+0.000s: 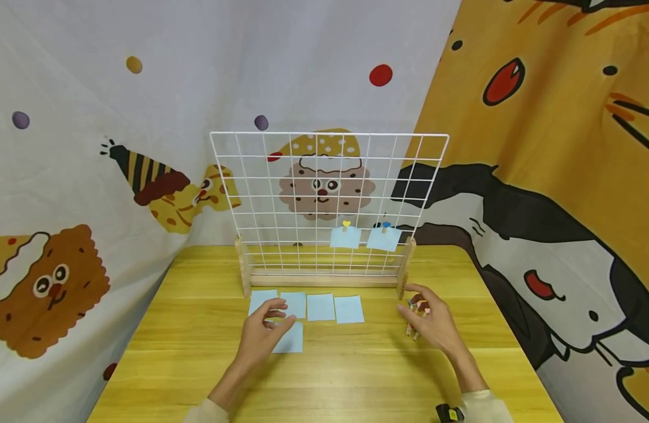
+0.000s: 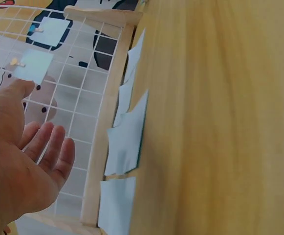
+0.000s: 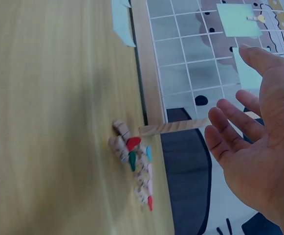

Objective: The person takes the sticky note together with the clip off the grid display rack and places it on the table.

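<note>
My left hand (image 1: 262,333) hovers over the light blue paper squares with its fingers loosely bent and nothing held. Several squares lie in a row along the grid's foot, among them one at the right end (image 1: 349,309); another square (image 1: 288,338) lies nearer me, partly behind that hand. On the right, my right hand (image 1: 434,322) hangs over a small pile of wooden clips (image 3: 134,156) with coloured heart tips, fingers relaxed and holding nothing. Two blue squares hang on the white wire grid (image 1: 276,197): one under a yellow heart clip (image 1: 346,225), one under a blue heart clip (image 1: 386,227).
Wooden feet carry the grid, the right one (image 1: 406,269) close to my right fingertips. The yellow wood table (image 1: 356,376) meets a printed cartoon curtain (image 1: 313,70) behind the grid. A black and yellow object (image 1: 449,413) sits by the right sleeve.
</note>
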{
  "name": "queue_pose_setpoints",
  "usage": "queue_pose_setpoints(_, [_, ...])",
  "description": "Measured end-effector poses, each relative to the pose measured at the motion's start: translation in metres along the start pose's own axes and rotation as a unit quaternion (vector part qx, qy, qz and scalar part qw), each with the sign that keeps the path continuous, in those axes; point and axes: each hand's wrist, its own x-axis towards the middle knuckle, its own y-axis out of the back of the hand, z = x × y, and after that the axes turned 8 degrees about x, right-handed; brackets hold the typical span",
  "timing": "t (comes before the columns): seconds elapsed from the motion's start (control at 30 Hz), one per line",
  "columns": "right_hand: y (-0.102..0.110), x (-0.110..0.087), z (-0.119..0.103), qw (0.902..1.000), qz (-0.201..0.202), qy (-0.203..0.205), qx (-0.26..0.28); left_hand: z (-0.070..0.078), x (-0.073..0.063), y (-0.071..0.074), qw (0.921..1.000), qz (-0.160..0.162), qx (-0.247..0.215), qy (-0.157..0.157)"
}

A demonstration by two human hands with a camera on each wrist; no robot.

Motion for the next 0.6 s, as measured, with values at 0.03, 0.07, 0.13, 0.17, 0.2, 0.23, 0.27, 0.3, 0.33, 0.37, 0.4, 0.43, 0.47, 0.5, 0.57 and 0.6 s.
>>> queue_pose_setpoints(0.03, [0.0, 0.002, -0.002, 1.0, -0.002, 0.001, 0.0, 0.001, 0.002, 0.0, 1.0, -0.001, 0.003, -0.003])
queue_pose_setpoints(0.07, [-0.001, 0.004, -0.003, 1.0, -0.004, 0.003, 0.001, 0.003, 0.004, -0.001, 1.0, -0.004, 0.004, -0.005])
queue_pose_setpoints(0.13, [-0.002, 0.009, -0.006, 0.9999, -0.005, 0.01, 0.0, 0.006, 0.008, -0.001, 0.9999, -0.008, 0.004, -0.008])
queue_pose_setpoints(0.17, [-0.003, 0.011, -0.008, 0.9999, -0.007, 0.015, -0.002, 0.008, 0.009, -0.001, 0.9999, -0.011, 0.002, -0.008])
queue_pose_setpoints(0.2, [-0.003, 0.013, -0.009, 0.9997, -0.007, 0.021, -0.003, 0.009, 0.011, -0.001, 0.9999, -0.012, 0.001, -0.009])
queue_pose_setpoints(0.23, [-0.004, 0.016, -0.011, 0.9995, -0.007, 0.029, -0.005, 0.011, 0.014, -0.002, 0.9998, -0.013, 0.002, -0.011])
queue_pose_setpoints(0.27, [-0.005, 0.018, -0.012, 0.9992, -0.007, 0.038, -0.006, 0.012, 0.016, -0.002, 0.9998, -0.014, 0.002, -0.012])
queue_pose_setpoints(0.3, [-0.006, 0.021, -0.014, 0.9988, -0.007, 0.048, -0.006, 0.014, 0.018, -0.003, 0.9998, -0.015, 0.002, -0.013])
queue_pose_setpoints(0.33, [-0.008, 0.023, -0.015, 0.9983, -0.006, 0.058, -0.005, 0.016, 0.02, -0.003, 0.9998, -0.016, 0.002, -0.014])
queue_pose_setpoints(0.37, [-0.009, 0.025, -0.017, 0.9977, -0.007, 0.067, -0.004, 0.017, 0.022, -0.003, 0.9997, -0.018, 0.001, -0.017])
queue_pose_setpoints(0.4, [-0.01, 0.028, -0.019, 0.9971, -0.008, 0.076, -0.003, 0.018, 0.024, -0.004, 0.9996, -0.018, 0.001, -0.021])
queue_pose_setpoints(0.43, [-0.011, 0.03, -0.02, 0.9963, -0.009, 0.085, -0.001, 0.02, 0.026, -0.005, 0.9995, -0.021, 0.001, -0.025])
queue_pose_setpoints(0.47, [-0.013, 0.032, -0.021, 0.9957, -0.01, 0.092, 0.001, 0.021, 0.027, -0.005, 0.9993, -0.025, 0.001, -0.029])
queue_pose_setpoints(0.5, [-0.014, 0.034, -0.023, 0.9954, -0.011, 0.095, 0.003, 0.023, 0.029, -0.006, 0.9991, -0.028, 0.002, -0.031])
queue_pose_setpoints(0.57, [-0.015, 0.038, -0.025, 0.9951, -0.015, 0.098, 0.004, 0.025, 0.032, -0.007, 0.9988, -0.033, 0.006, -0.035])
queue_pose_setpoints(0.6, [-0.016, 0.039, -0.027, 0.995, -0.015, 0.099, 0.005, 0.026, 0.034, -0.008, 0.9987, -0.036, 0.009, -0.036])
